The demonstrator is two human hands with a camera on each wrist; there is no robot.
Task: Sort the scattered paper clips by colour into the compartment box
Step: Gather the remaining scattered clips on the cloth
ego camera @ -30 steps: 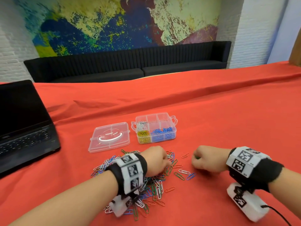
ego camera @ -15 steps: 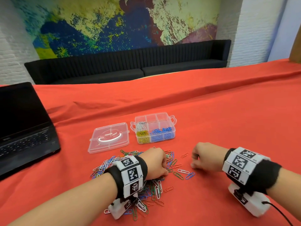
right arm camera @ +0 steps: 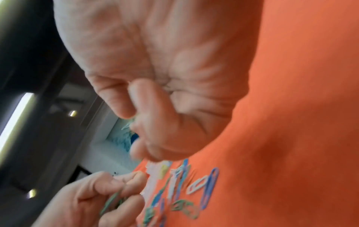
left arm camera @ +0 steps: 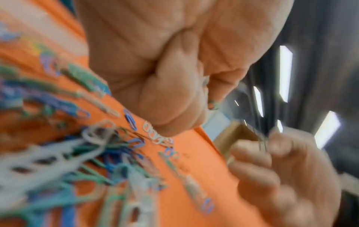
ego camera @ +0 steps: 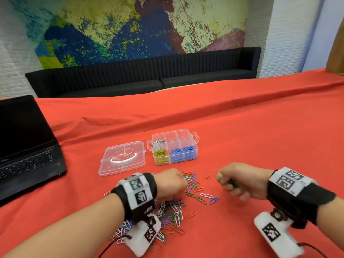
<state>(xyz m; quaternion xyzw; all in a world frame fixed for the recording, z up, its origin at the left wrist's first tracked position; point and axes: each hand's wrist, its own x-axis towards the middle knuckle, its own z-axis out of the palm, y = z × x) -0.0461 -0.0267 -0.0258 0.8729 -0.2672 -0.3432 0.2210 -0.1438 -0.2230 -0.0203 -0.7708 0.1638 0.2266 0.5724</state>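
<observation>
Both hands pinch green clips: left hand, right hand. Compartment box at 12 o'clock; loose pinch en route = clips drop in wrong compartment.

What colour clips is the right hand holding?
Green clips in the right hand; clearest in the head view.

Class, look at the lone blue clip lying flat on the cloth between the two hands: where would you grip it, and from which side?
Pinch the blue clip across its long sides, from above. It lies flat and apart from the pile, so a fingertip must slide under one rounded end.
</observation>
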